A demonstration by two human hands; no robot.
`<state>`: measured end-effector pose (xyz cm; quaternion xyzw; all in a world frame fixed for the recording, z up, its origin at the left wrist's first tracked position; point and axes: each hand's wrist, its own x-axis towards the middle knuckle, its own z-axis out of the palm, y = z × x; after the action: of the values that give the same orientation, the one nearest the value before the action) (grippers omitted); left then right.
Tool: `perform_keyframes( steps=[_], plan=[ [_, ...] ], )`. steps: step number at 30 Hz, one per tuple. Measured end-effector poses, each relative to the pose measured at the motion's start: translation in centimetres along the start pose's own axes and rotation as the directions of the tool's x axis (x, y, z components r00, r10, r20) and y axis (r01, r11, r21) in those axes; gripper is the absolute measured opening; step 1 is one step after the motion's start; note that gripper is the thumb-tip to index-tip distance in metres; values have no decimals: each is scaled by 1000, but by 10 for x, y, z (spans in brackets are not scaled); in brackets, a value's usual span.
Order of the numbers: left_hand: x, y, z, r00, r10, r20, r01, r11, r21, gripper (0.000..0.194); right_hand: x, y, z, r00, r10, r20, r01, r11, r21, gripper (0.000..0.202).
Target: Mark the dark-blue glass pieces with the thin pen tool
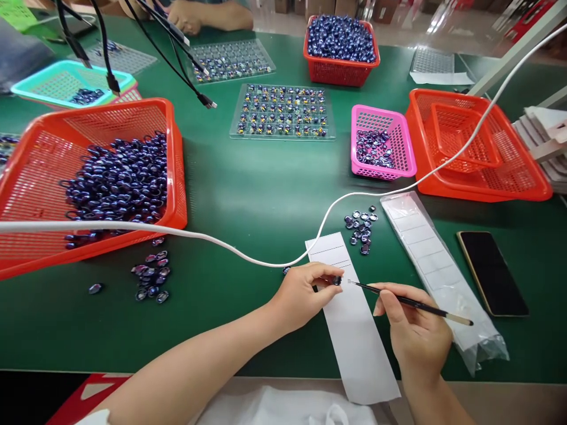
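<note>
My left hand [305, 292] pinches a small dark, shiny metallic piece [337, 280] between thumb and fingertips, above a white paper strip [354, 330] marked with lines. My right hand [416, 330] grips a slim black pointed tool [414, 303] with a tan rear end, held like a pen. Its tip points at the dark piece, and a tiny pale square [349, 281] shows at that tip. Loose dark oval pieces [364, 230] lie just beyond the strip on the right. Another small cluster of oval pieces [153, 276] lies to the left.
A large orange basket [177, 171] of dark rings stands left. Behind are a clear tray [283, 112] of small pieces, a red basket [341, 72] and a pink basket [383, 171]. A white cable [248, 258] crosses in front. A phone [491, 271] and bagged strip [425, 248] lie right.
</note>
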<state>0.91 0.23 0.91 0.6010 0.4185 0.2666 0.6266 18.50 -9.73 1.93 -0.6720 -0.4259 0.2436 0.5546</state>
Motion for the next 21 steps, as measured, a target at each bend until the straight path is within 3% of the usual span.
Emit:
perform_keyframes(
  steps=[11, 21],
  plan=[
    [-1, -5, 5, 980, 200, 1, -194, 948, 254, 18, -3, 4, 2, 995, -82, 56, 88, 991, -103, 9],
    [-1, -9, 8, 975, 222, 13, -214, 923, 320, 18, -1, 1, 2, 991, -85, 106, 111, 955, -275, 8]
  ],
)
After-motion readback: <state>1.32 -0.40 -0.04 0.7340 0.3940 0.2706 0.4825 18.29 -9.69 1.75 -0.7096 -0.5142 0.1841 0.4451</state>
